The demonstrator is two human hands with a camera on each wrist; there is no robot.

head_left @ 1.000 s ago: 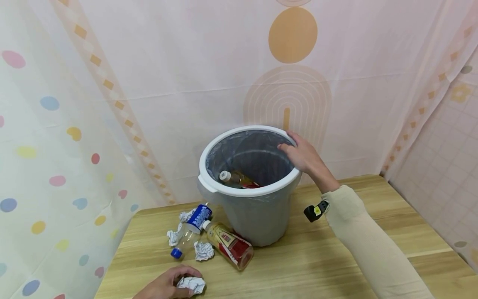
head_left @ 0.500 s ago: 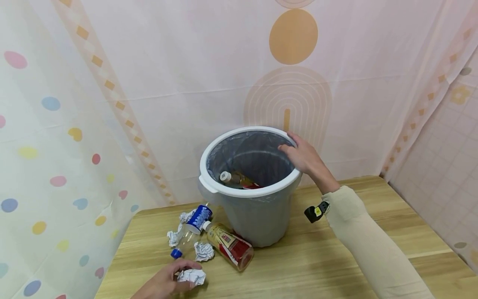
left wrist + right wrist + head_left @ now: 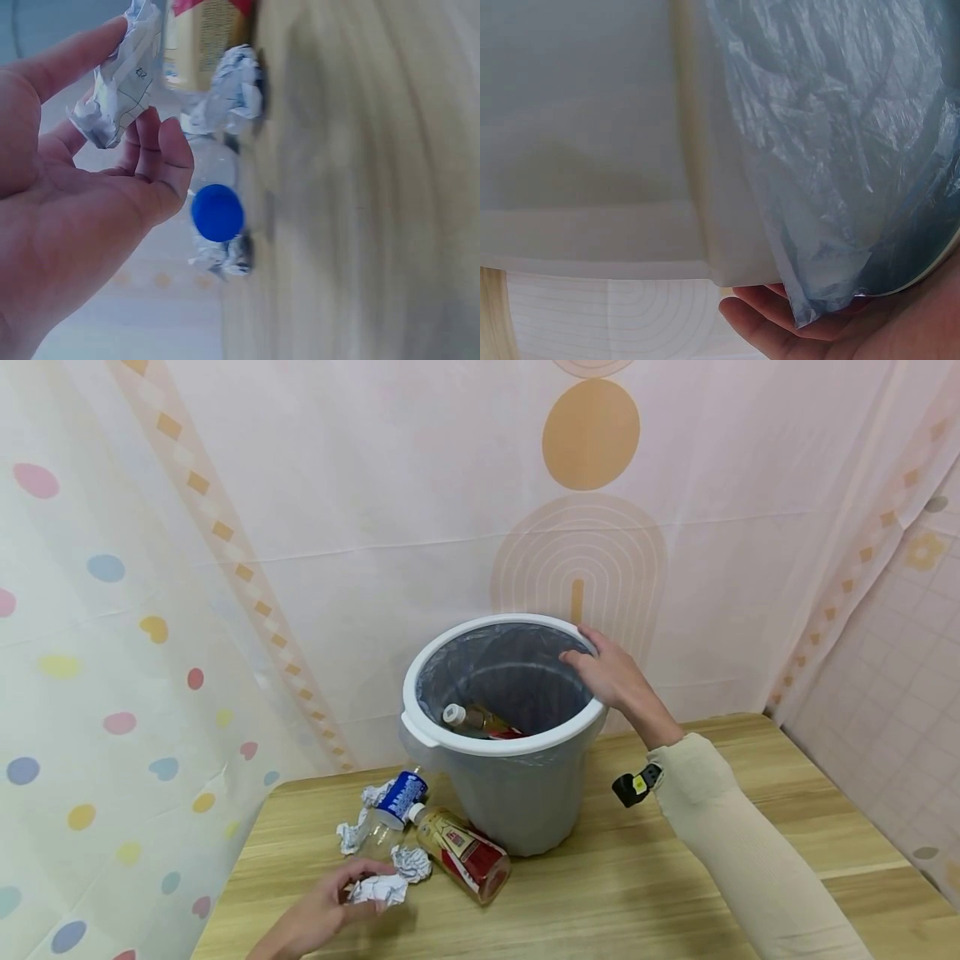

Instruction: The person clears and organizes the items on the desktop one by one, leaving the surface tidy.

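Paper ball [image 3: 378,889] near the desk's [image 3: 600,893] left front edge, pinched loosely in the left hand [image 3: 315,918], could slip; right hand [image 3: 611,677] grasping the bin rim [image 3: 420,672] might tip it

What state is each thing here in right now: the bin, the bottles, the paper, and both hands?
Bin: upright, lined, open.
Bottle in bin: capped, lying inside.
Red-label bottle: lying on table, capped.
Blue-label bottle: lying, blue cap on.
Paper ball: crumpled, held by left hand.
Right hand: gripping bin rim.
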